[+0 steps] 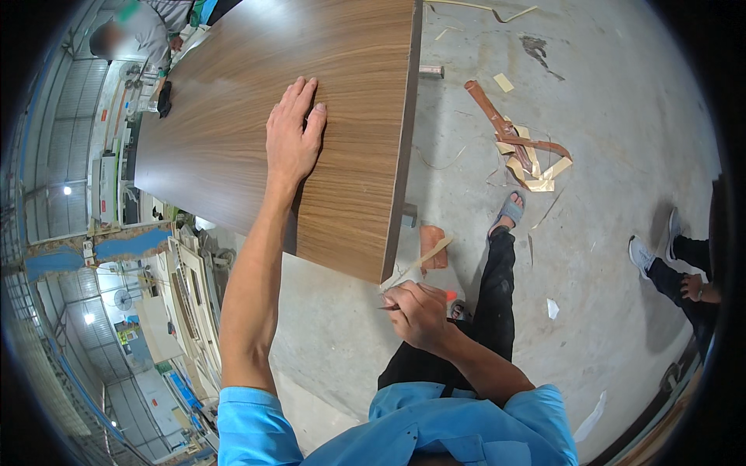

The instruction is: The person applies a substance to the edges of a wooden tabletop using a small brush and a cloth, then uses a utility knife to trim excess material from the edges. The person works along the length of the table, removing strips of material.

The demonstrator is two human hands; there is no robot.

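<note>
A wide wood-grain board with a dark edge stretches away in front of me. Flat on its top lies my left hand, fingers stretched out, holding nothing. My right hand is closed beside the board's near right corner. A thin dark tip pokes out on the left of this fist and a bit of orange shows at its right; most of what it grips is hidden. Just above the fist, a thin pale strip runs by the corner. Behind it, a brown piece with pale tape lies low down.
Brown strips and pale tape lie heaped on the grey floor at right. Another person stands at the board's far left end. A person's legs show at far right. Panels lean at left.
</note>
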